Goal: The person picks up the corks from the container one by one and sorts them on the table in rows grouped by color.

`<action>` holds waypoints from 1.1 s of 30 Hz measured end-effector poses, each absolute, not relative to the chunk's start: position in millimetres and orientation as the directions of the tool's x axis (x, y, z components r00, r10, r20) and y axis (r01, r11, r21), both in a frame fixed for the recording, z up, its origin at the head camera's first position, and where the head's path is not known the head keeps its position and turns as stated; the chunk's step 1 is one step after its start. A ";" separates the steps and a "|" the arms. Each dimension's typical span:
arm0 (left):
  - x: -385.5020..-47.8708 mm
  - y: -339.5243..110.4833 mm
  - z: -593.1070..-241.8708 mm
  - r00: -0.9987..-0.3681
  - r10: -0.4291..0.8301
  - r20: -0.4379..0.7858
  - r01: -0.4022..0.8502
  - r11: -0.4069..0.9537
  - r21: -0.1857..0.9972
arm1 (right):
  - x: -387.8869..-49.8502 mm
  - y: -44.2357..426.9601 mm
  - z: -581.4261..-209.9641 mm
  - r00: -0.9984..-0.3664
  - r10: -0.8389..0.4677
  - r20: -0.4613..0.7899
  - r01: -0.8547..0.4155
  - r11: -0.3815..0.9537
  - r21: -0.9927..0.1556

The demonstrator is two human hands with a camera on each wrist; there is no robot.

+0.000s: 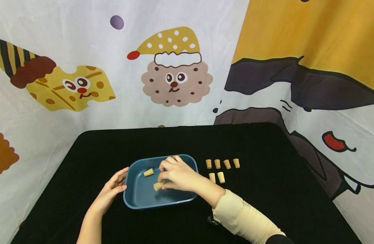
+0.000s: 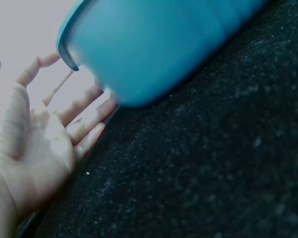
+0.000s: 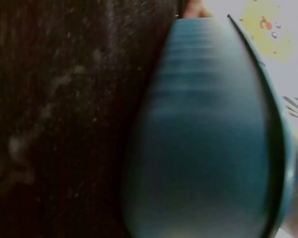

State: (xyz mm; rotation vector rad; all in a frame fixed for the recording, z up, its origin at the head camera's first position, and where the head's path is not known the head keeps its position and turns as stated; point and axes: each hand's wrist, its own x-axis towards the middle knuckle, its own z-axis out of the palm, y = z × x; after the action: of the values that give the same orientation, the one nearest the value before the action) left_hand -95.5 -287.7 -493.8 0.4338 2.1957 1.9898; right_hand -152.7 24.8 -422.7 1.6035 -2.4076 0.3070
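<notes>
A blue plastic basin (image 1: 141, 203) stands on the black-covered table. Inside it, my right hand (image 1: 177, 174) pinches a tapered cork (image 1: 158, 186) between thumb and fingers, low over the floor of the basin. Another cork (image 1: 148, 172) lies on its side in there, toward the back left. Against the basin's left end rests my left hand (image 1: 109, 191), thumb by the rim and fingers extended along the outer wall. The left wrist view shows those fingers (image 2: 84, 104) loosely spread at the basin's corner. From the right wrist, mostly the basin's outer side (image 3: 203, 134) is visible; the held cork is hidden there.
Right of the basin, several corks stand in two rows, a back row (image 1: 226, 164) and a shorter front row (image 1: 221, 177) partly behind my right forearm. A cartoon-printed cloth (image 1: 174, 118) hangs behind the black table (image 1: 251, 145).
</notes>
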 end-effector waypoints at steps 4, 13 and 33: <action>-95.3 -287.8 -494.5 -0.948 0.307 0.087 0.120 0.089 0.989 | -146.6 33.6 -417.3 -0.442 -0.828 0.345 -0.892 0.445 -0.076; -95.2 -289.2 -495.7 -0.944 0.316 0.096 0.124 0.072 0.990 | -133.5 58.1 -410.7 -0.579 -0.701 0.417 -0.807 0.564 -0.172; -95.5 -287.0 -493.8 -0.954 0.291 0.073 0.110 0.113 0.988 | -115.9 121.7 -421.3 -0.740 -0.382 0.553 -0.620 0.708 -0.340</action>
State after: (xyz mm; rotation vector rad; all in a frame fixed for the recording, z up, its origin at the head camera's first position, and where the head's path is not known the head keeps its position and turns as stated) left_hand -95.5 -287.0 -493.8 0.4062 2.2355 1.9635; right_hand -115.9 121.7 -421.3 0.7705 -2.4669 0.7181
